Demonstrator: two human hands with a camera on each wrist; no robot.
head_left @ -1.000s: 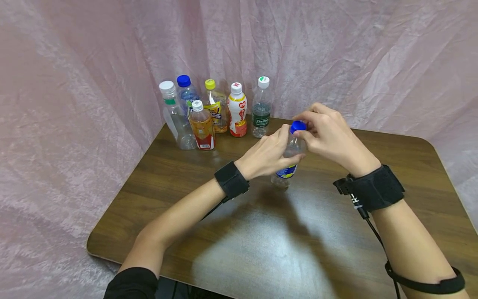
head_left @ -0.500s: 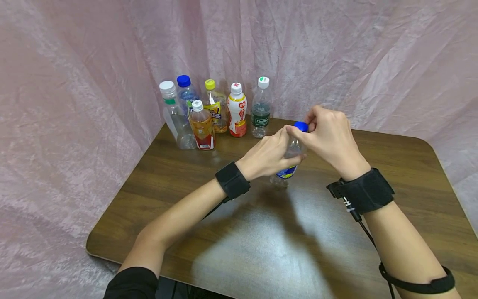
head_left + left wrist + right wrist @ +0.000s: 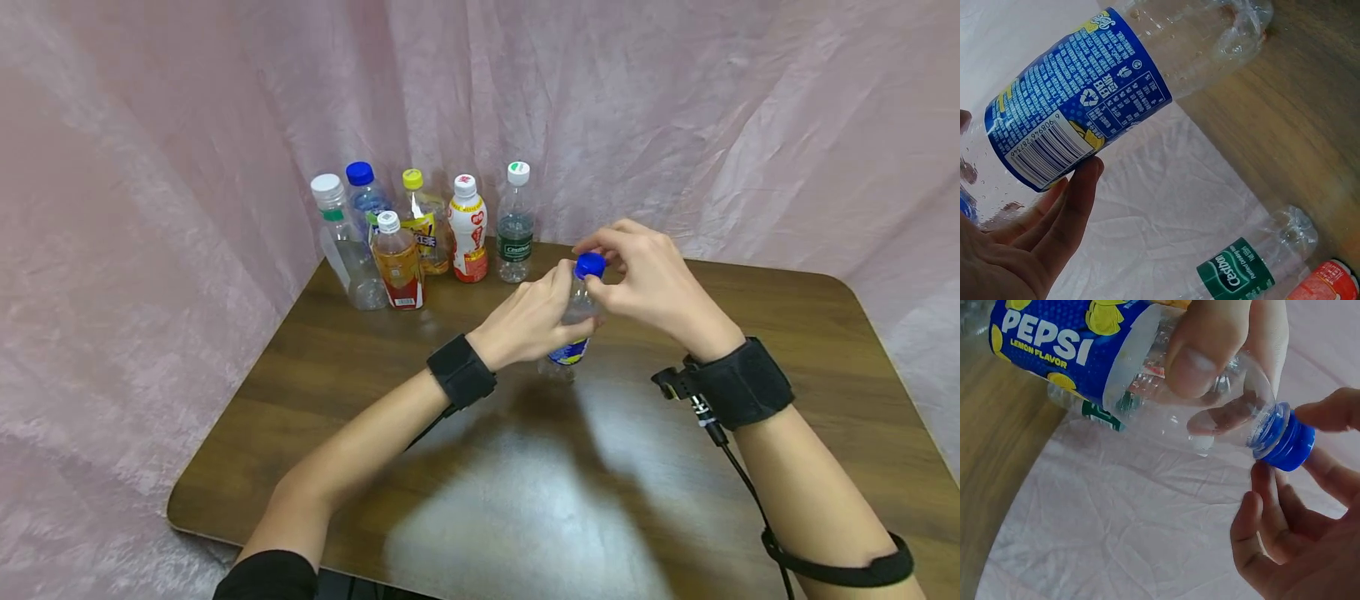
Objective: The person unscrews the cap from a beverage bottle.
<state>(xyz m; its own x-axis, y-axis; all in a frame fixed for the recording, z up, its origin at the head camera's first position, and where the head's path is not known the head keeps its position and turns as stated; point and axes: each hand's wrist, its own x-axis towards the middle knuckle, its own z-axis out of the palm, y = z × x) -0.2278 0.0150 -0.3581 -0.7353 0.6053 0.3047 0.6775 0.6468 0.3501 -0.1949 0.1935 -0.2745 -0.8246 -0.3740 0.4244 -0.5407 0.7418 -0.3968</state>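
Observation:
A clear plastic Pepsi bottle [image 3: 567,353] with a blue lemon-flavor label [image 3: 1079,100] stands slightly tilted near the middle of the table. My left hand [image 3: 525,321] grips its upper body, thumb on the near side, fingers behind. Up at the neck, my right hand [image 3: 645,279] pinches the blue bottle cap [image 3: 1291,447] between thumb and fingers. The right wrist view shows the cap on the neck, with the thumb [image 3: 1332,412] at one side and fingertips at the other. No liquid shows inside, only droplets on the wall.
Along the back left stand several capped bottles: a green-label Cestbon bottle [image 3: 515,237], a white-and-red bottle [image 3: 468,229], a yellow-capped one [image 3: 427,233], an orange-label one [image 3: 397,267], a blue-capped one [image 3: 367,196] and a tall white-capped one [image 3: 360,275]. Pink curtain [image 3: 675,125] hangs behind the table.
My right hand twisted at the cap, its thumb swinging left, then turned back to hold the cap from the right. My left hand keeps its grip. The head view has shifted slightly.

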